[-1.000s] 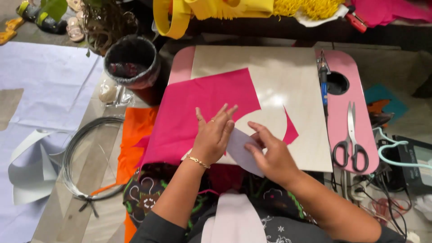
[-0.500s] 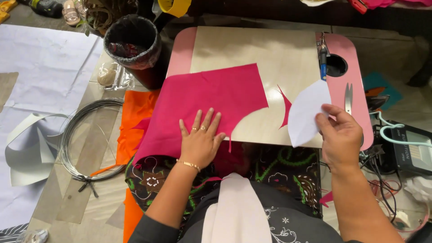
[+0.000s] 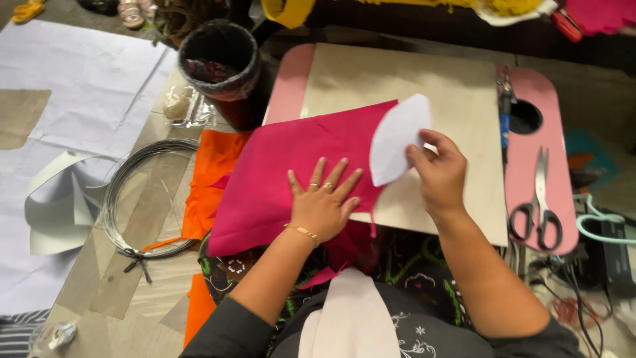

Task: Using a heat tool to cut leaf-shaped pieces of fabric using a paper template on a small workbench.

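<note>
wire coil (image 3: 142, 199) and orange cloth (image 3: 209, 182) sit well left of the grip. left hand (image 3: 322, 205) flat, fingers spread, pressing pink cloth (image 3: 291, 172) onto the board (image 3: 424, 99). just right of it, right hand (image 3: 438, 174) pinches a white paper shape (image 3: 397, 136) over the cloth's edge. scissors (image 3: 540, 202) lie further right.

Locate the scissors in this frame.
The scissors lie on the pink tray's right edge, right of the right hand, handles toward the person, just below the tray's round hole.
</note>
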